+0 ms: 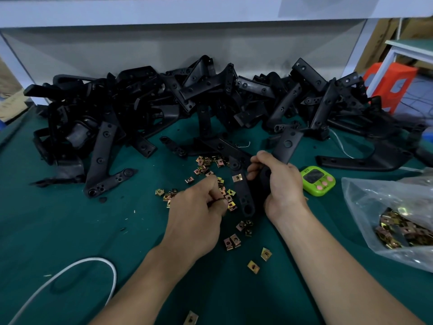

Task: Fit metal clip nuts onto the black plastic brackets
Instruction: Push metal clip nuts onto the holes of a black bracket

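Bare forearms reach in from the near edge over a green table mat (58,219), with one stray clip nut (191,317) lying just between them at the bottom.

Along the far side, against a grey back panel, a heap of black plastic brackets (164,97) spreads from left to right.

At the near right lies a clear plastic bag (365,195) holding more brass-coloured nuts.

In the centre, the right hand (278,181) has its fingers and thumb wrapped around the held bracket (244,193). The bracket's long axis runs near to far. Its far end sticks up beyond the knuckles and leans right, and its holed near end points back toward the person. A fitted clip nut (237,178) sits on the left edge of this bracket, just left of the right hand's fingertips.

The left hand (199,207) hovers beside the bracket with curled fingers, thumb pressed to forefinger. I cannot tell whether a nut is pinched there.

A white cable (70,270) curves across the near left.

A lime-green timer (318,181) lies just right of the right hand.

Loose clip nuts (230,241) are scattered under and around both hands.
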The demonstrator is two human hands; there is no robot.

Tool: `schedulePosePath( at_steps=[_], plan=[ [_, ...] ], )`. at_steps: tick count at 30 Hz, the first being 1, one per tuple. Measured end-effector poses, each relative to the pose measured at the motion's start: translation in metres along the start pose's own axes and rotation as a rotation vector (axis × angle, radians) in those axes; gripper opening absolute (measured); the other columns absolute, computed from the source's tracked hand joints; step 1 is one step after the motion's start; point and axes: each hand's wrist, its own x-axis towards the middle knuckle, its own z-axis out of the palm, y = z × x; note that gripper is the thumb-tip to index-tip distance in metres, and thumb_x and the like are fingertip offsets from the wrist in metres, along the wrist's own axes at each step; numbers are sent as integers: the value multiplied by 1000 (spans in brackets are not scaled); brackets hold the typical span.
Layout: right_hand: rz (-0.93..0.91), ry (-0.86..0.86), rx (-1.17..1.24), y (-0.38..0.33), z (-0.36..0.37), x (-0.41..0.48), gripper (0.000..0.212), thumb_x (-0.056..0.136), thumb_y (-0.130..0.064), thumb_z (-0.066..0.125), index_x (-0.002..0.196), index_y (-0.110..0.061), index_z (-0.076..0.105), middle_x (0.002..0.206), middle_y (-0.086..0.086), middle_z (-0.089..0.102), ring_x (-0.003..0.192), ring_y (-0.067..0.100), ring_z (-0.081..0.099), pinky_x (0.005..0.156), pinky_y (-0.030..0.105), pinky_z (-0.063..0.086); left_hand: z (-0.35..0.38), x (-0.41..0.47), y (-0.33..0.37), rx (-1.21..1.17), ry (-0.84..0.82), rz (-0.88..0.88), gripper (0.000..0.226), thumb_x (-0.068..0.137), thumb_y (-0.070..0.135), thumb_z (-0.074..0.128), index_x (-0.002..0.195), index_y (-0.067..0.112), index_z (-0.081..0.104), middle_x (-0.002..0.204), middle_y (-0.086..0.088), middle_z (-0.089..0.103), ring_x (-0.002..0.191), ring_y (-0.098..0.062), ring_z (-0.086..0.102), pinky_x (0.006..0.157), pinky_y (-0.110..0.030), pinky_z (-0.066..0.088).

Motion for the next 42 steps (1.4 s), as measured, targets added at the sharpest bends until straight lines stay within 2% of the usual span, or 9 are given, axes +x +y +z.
schedulePosePath(
  at_steps=[4, 7, 14, 18, 28, 30, 34, 39, 42],
  plan=[
    [-3, 4, 11, -1, 0, -1, 15, 93, -9, 70, 80, -1, 69, 67, 8, 66, 53, 16, 58, 48, 25, 50, 1, 0, -3, -36, 3, 6, 25, 93, 19, 71, 79, 33, 54, 71, 20, 70, 68, -4, 64, 61, -17, 46],
    [-4, -3, 26, -2, -1, -1, 13, 92, -11, 71, 84, -1, 70, 68, 8, 67, 52, 16, 58, 48, 25, 50, 1, 1, -4, -203, -66, -71, 22, 86, 16, 80, 76, 30, 66, 70, 16, 73, 64, 2, 66, 59, -8, 44],
    [0, -124, 49, -5, -2, -3, 24, 92, -18, 71, 69, -11, 75, 68, 8, 66, 52, 15, 57, 50, 25, 50, -1, 3, -5, -622, -263, -201, 19, 79, 3, 83, 83, 22, 83, 77, -10, 78, 65, -18, 71, 66, -24, 59],
    [-21, -152, 46, -4, -2, -3, 26, 92, -18, 71, 68, -14, 76, 69, 6, 67, 53, 14, 59, 50, 24, 50, -2, 2, -2, -720, -317, -241, 21, 87, 1, 75, 87, 20, 84, 83, -12, 78, 76, -18, 75, 69, -22, 59],
    [-99, -176, 17, -2, 2, -6, 31, 94, -16, 68, 64, -17, 76, 69, 4, 69, 53, 13, 60, 49, 24, 49, -2, -2, 8, -824, -306, -330, 11, 82, 2, 78, 76, 11, 80, 77, -17, 75, 67, -20, 72, 59, -22, 57],
    [-128, -172, 28, -1, 3, -8, 34, 94, -14, 68, 61, -18, 75, 67, 4, 68, 51, 13, 59, 47, 24, 48, 1, -4, 9, -818, -278, -332, 5, 74, 9, 83, 73, 12, 79, 74, -14, 75, 66, -18, 72, 61, -22, 58],
    [-165, -161, 30, 2, 5, -14, 31, 93, -13, 67, 63, -14, 73, 64, 7, 66, 48, 14, 57, 46, 23, 47, 6, -4, 8, -735, -213, -295, 19, 57, 27, 88, 68, 15, 79, 70, -7, 72, 66, -14, 64, 66, -23, 54],
    [-105, -120, 43, 3, 7, -16, 31, 93, -15, 68, 62, -13, 72, 63, 7, 64, 48, 14, 55, 47, 23, 47, 4, -4, 5, -751, -251, -296, 23, 62, 31, 90, 73, 14, 80, 73, -7, 73, 70, -13, 65, 67, -20, 54],
    [35, -93, 83, 7, 8, -17, 27, 92, -21, 70, 67, -11, 72, 64, 6, 63, 50, 15, 54, 51, 26, 47, 0, 1, 9, -851, -289, -352, 38, 75, 51, 77, 77, 14, 82, 80, -9, 75, 74, -14, 68, 69, -22, 57]
  ],
)
